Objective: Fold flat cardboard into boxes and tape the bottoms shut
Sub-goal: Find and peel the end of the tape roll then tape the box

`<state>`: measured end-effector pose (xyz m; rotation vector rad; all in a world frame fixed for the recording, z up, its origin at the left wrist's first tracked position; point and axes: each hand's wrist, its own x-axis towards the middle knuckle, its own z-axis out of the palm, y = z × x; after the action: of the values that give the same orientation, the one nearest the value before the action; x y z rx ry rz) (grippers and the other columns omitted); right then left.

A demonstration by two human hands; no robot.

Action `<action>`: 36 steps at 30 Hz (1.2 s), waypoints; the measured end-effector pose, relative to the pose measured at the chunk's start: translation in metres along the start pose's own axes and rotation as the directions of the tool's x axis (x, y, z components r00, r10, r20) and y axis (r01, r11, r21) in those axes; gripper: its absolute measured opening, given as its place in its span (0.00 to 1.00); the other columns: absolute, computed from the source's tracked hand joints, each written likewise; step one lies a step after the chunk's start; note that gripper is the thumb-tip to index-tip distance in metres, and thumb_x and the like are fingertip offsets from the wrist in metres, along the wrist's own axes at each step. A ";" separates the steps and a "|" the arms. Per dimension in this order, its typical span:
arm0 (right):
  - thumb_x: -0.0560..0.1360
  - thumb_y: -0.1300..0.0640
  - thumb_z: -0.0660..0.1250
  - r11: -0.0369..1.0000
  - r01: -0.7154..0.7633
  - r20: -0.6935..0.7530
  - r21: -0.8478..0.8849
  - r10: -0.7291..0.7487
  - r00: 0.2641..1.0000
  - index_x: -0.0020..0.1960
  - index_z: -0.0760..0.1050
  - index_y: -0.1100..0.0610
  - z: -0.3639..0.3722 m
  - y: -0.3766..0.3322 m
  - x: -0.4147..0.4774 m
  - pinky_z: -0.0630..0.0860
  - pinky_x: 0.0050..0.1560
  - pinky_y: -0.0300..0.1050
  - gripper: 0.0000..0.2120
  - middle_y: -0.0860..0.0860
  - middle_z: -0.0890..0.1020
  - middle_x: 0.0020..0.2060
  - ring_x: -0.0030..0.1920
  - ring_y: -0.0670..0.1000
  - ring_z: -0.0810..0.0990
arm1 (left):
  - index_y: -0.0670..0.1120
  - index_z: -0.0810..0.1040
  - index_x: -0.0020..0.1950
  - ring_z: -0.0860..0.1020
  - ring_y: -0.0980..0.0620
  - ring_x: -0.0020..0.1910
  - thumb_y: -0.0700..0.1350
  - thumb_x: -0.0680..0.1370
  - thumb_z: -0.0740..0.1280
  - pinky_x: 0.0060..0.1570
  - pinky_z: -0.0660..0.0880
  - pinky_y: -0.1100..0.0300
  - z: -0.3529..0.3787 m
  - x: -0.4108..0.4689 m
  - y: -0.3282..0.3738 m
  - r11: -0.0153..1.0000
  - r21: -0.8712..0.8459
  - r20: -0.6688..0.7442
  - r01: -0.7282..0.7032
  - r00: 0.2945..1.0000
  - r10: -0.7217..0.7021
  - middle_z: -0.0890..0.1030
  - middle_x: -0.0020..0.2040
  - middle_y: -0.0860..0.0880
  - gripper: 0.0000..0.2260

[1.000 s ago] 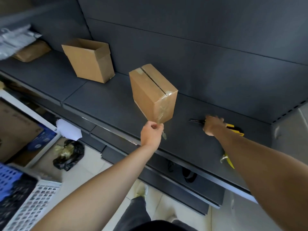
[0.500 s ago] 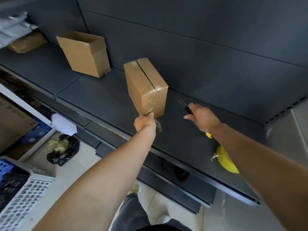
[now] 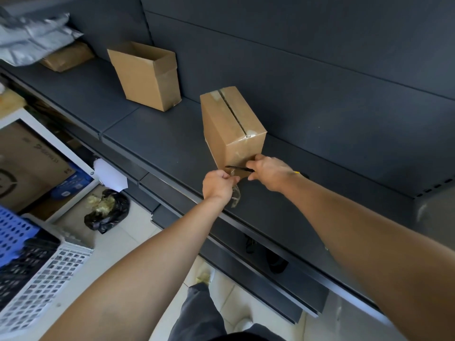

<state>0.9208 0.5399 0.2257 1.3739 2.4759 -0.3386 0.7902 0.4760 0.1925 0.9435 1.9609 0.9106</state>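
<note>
the left hand (image 3: pixel 219 183), arm stretched forward, has its fingers curled, pinching a strip of clear tape (image 3: pixel 235 195) that runs off the near face of the box (image 3: pixel 231 124). just to the right, the right hand (image 3: pixel 268 172) grips a black blade (image 3: pixel 238 168) pointing left at the tape. the box stands on the dark shelf (image 3: pixel 160 143), just beyond both hands.

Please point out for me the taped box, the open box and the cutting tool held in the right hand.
taped box (image 3: pixel 231 126), head view, upper face left of the seam.
open box (image 3: pixel 139 82), head view, middle of its near wall.
cutting tool (image 3: pixel 238 168), head view, middle of the black blade.
</note>
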 end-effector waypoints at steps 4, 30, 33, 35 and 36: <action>0.80 0.55 0.61 0.995 -0.075 0.025 -0.060 0.077 0.997 0.64 0.69 0.52 0.006 -0.002 0.011 0.68 0.46 0.47 0.13 0.54 0.69 0.59 0.57 0.56 0.72 | 0.46 0.72 0.30 0.71 0.58 0.36 0.45 0.73 0.73 0.34 0.65 0.65 -0.006 0.006 0.001 0.998 0.034 0.013 -0.057 0.998 0.057 0.72 0.39 0.54 0.14; 0.72 0.61 0.69 0.860 -0.427 0.055 -0.278 0.458 0.887 0.71 0.61 0.60 0.033 0.037 0.011 0.67 0.62 0.50 0.30 0.57 0.70 0.66 0.65 0.58 0.67 | 0.38 0.80 0.56 0.80 0.52 0.45 0.37 0.81 0.61 0.49 0.79 0.62 -0.024 0.012 0.017 0.938 -0.329 0.402 0.111 0.915 0.033 0.81 0.45 0.46 0.10; 0.71 0.63 0.69 0.875 -0.438 -0.019 -0.207 0.444 0.896 0.70 0.62 0.60 0.036 0.044 0.002 0.68 0.62 0.51 0.30 0.58 0.70 0.64 0.65 0.58 0.68 | 0.36 0.78 0.57 0.81 0.50 0.48 0.31 0.80 0.59 0.47 0.80 0.63 -0.014 0.008 0.024 0.923 -0.371 0.382 0.100 0.923 0.054 0.81 0.47 0.44 0.11; 0.73 0.62 0.65 0.895 -0.437 -0.089 -0.083 0.431 0.898 0.68 0.66 0.60 0.029 0.045 -0.002 0.68 0.61 0.52 0.23 0.58 0.72 0.63 0.64 0.59 0.69 | 0.36 0.79 0.55 0.81 0.51 0.45 0.29 0.79 0.59 0.45 0.80 0.64 -0.005 0.006 0.028 0.926 -0.365 0.356 0.095 0.933 0.045 0.81 0.45 0.44 0.11; 0.75 0.62 0.62 0.895 -0.443 -0.114 0.060 0.447 0.887 0.65 0.69 0.61 0.022 0.043 -0.005 0.69 0.57 0.51 0.18 0.59 0.74 0.61 0.62 0.60 0.71 | 0.37 0.79 0.54 0.81 0.52 0.43 0.28 0.79 0.59 0.43 0.80 0.65 0.000 0.005 0.031 0.926 -0.365 0.337 0.094 0.941 0.037 0.81 0.44 0.45 0.11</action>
<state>0.9629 0.5511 0.2038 1.9717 2.1579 -0.1920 0.7967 0.4948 0.2166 0.7824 1.4379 0.9899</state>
